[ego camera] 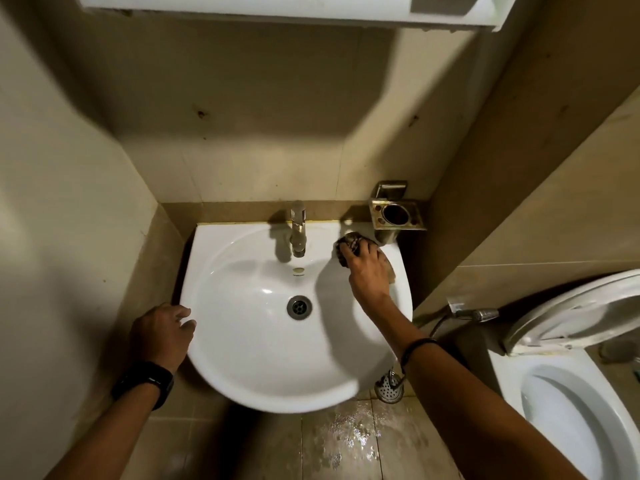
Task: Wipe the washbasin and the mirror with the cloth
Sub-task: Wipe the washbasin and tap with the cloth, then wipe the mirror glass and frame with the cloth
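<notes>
**Basin wipe under way at the back right ledge; mirror not yet reached**

Your right hand (367, 271) bears down on the cloth (349, 244), fingers bent over the bunched fabric and holding it against the rear right ledge of the washbasin (249, 358). Just left of that grip stands the tap (298, 230). Just beyond it hangs a metal cup holder (396, 216). Your left hand (162, 336) holds nothing. Its fingers are relaxed and rest against the basin's opposite rim, well apart from the cloth.

My reading is that the basin step is in hand and nowhere near finished. The bowl below the grip, around the drain (299, 307), looks unvisited, as does the far rim by your idle hand. The next move probably calls for sweeping the cloth away from the holder, round the tap's base and down into the bowl, with the pressure kept flat so that the bunch does not roll.

The mirror cannot be made out. Only the underside of a white fitting (277, 8) shows high above the grip, cut off by the top edge. Most of the cloth lies hidden beneath your palm, so its size and wetness are unclear. The ledge directly under it is covered too.
</notes>
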